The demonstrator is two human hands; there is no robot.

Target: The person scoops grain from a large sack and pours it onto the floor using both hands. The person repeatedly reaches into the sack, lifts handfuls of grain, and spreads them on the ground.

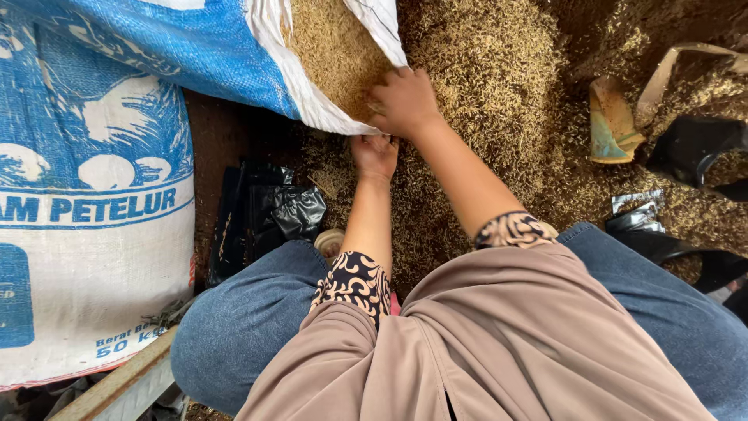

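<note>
Husk-handling at the mouth of a tipped woven sack, seen from the head view: blue and white cloth lying on its side, opening turned toward the knees, tan husk filling the mouth and spilling onto the loose heap spread over the floor. Left hand just below the opening, grip clenched on the sack's white lower lip, seemingly pinning it down and open. Right hand at the lip itself, palm down, fingers curled into the grain; cannot tell whether closed on a handful or merely raking. Judged step: drawing husk out through the mouth. Next move likely calling for a steady hold on the lip and a pull toward the body, without folding the cloth over the opening. Around: 1 second printed sack upright at left, touching the first; black plastic bags between that sack and the left knee; crumpled wrappers and another black bag half buried at right, well apart from both hands. Nothing directly blocking the mouth.
</note>
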